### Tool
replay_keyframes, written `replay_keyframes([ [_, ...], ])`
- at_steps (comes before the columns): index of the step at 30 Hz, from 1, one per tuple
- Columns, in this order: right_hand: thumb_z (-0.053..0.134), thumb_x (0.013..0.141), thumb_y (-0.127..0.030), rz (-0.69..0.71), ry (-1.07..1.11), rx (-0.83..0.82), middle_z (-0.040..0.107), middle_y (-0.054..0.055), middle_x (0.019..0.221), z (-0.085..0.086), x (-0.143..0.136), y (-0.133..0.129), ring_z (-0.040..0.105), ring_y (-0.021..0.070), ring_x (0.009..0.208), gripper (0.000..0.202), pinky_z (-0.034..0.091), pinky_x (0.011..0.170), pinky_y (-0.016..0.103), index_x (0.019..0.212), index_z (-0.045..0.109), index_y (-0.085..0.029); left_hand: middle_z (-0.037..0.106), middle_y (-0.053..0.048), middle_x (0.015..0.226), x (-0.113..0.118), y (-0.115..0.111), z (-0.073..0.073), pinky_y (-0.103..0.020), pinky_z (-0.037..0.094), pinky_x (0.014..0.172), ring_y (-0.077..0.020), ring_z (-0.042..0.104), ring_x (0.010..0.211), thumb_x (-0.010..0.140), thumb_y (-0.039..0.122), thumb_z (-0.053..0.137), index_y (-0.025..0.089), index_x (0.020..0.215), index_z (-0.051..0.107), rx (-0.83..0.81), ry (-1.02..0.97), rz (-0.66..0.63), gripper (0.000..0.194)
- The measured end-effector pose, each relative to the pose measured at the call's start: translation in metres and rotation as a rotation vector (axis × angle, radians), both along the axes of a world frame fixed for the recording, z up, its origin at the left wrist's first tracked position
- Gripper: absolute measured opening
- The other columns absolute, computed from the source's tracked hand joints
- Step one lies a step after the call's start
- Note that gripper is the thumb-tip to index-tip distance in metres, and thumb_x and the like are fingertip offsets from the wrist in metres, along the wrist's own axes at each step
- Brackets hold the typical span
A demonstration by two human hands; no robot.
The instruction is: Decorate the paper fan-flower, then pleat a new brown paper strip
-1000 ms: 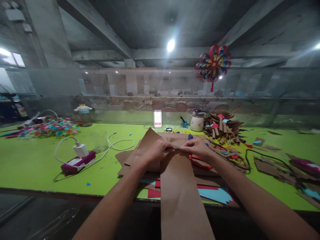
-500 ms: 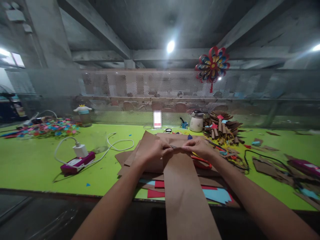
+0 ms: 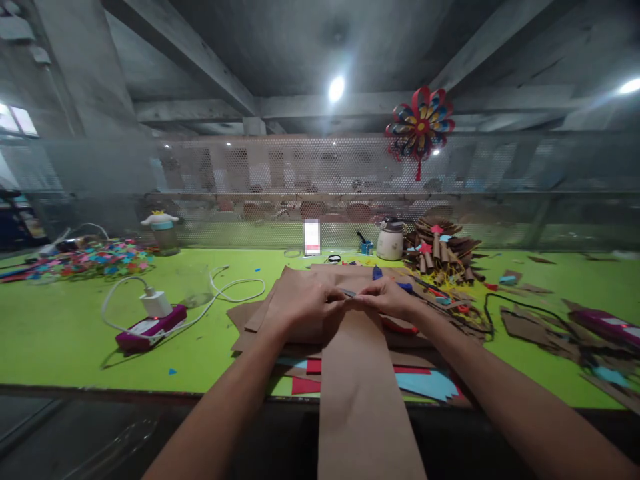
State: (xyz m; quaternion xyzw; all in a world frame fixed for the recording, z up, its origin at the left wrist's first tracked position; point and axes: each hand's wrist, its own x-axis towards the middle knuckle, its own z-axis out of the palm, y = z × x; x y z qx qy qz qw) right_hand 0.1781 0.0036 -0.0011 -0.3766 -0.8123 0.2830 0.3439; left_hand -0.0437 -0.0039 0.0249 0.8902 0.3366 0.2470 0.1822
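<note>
A long strip of brown kraft paper runs from between my hands down past the table's front edge. My left hand pinches the left side of its far end. Opposite it, my right hand pinches the right side with thumb and forefinger. The narrow far edge looks folded or rolled there; my fingertips partly hide it. Beneath lie stacked sheets of brown paper, with red paper and light blue paper under them. Red-handled scissors lie partly hidden by my right hand.
On the green table, a purple power strip with a white charger and cable sits left. Small paper stars are heaped farther left. A lidded jar and bundled brown paper rolls stand behind. Scraps lie right.
Both hands keep their pinch on the strip's far end, with only slight finger movement. The whole view has shifted a little, and more of the blue thing behind my right hand shows.
</note>
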Motion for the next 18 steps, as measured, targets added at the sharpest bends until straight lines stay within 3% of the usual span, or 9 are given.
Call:
replay_keyframes([
  [9,0.048,0.085,-0.043,0.098,-0.149,0.122,0.065,0.003,0.072,0.010,-0.010,-0.011,0.052,0.0129,0.065,0.037,0.038,0.055,0.020,0.081,0.069,-0.013,0.066,-0.004,0.079,0.009,0.010,-0.008,-0.022,0.037,0.061,-0.0133,0.053,0.069,0.086,0.032,0.046,0.015,0.086,0.068,0.022,0.077,-0.125,0.028],
  [14,0.046,0.087,-0.035,0.019,-0.216,0.252,0.061,0.002,0.064,0.011,-0.011,-0.014,0.048,0.0122,0.060,0.034,0.033,0.052,0.021,0.074,0.067,-0.013,0.065,-0.004,0.081,0.004,0.011,-0.007,-0.021,0.037,0.060,-0.0129,0.052,0.069,0.087,0.033,0.045,0.015,0.093,0.067,-0.066,0.072,-0.142,0.028],
  [18,0.046,0.086,-0.028,-0.001,-0.220,0.277,0.055,0.000,0.060,0.010,-0.008,-0.011,0.043,0.0103,0.057,0.029,0.030,0.051,0.021,0.067,0.062,-0.013,0.061,-0.001,0.070,-0.003,0.018,-0.005,-0.021,0.034,0.055,-0.0110,0.046,0.060,0.086,0.036,0.046,0.015,0.087,0.067,-0.104,0.104,-0.101,0.030],
])
